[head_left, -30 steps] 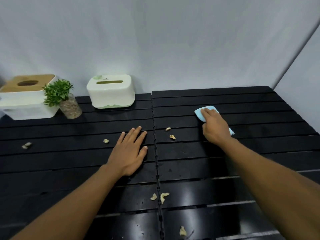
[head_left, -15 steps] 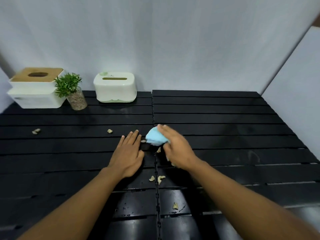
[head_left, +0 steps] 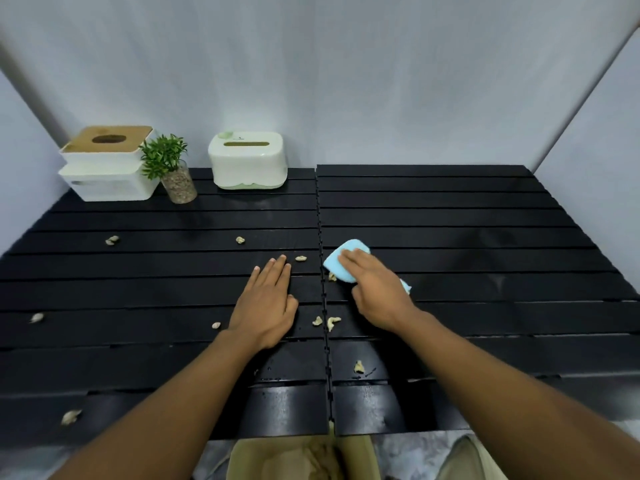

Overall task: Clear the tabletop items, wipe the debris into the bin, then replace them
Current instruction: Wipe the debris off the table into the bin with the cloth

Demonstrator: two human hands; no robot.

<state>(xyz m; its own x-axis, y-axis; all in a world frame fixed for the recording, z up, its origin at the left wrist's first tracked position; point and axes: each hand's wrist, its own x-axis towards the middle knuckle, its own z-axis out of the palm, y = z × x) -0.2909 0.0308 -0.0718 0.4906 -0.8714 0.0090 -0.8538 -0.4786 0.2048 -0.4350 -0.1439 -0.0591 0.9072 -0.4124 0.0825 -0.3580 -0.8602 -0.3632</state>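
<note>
1. The blue cloth (head_left: 343, 259) lies on the black slatted table (head_left: 450, 216), just right of the centre seam, with our right hand (head_left: 375, 289) pressed flat on top of it, fingers together. We judge it soft and light, so it will bunch and slide unless we bear down across its whole middle rather than pinch a corner.
2. The crumbs (head_left: 327, 322) look dry, light and brittle. One sits touching the cloth's near edge; others are scattered across the left half and toward the front. Hard pushing may drop them into the gaps between slats, so we judge that a slow, flat sweep suits them.
3. Our left hand (head_left: 268, 303) rests palm down beside the seam, fingers close together, holding nothing.
4. A brown bin (head_left: 287, 459) shows below the table's front edge, near the seam.
5. Along the back left stand two tissue boxes (head_left: 247, 161) and a small potted plant (head_left: 173, 171), well apart from the wiping.
</note>
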